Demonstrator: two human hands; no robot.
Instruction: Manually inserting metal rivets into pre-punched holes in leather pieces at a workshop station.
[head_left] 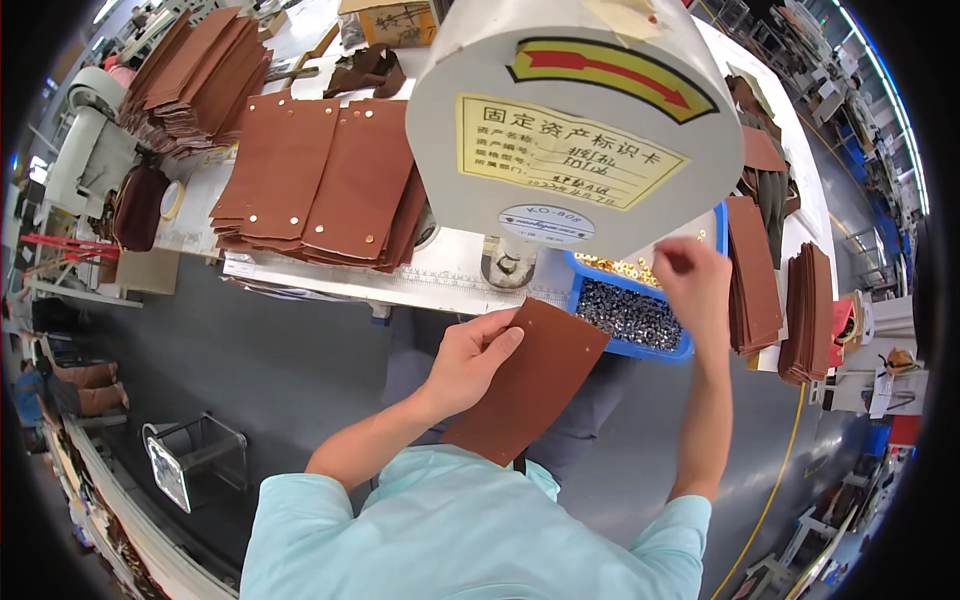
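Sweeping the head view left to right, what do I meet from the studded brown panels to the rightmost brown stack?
Studded brown panels, left hand, blue tray, brown stack by the tray, rightmost brown stack.

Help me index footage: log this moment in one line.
left hand: holding brown panel | right hand: over blue fastener tray, grasp unclear

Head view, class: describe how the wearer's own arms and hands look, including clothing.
The left sleeve and right sleeve are short, loose, plain pale aqua fabric, ending near the elbows. Below them, the forearms are uncovered. The left hand and right hand are ungloved, with no watch visible at either wrist.
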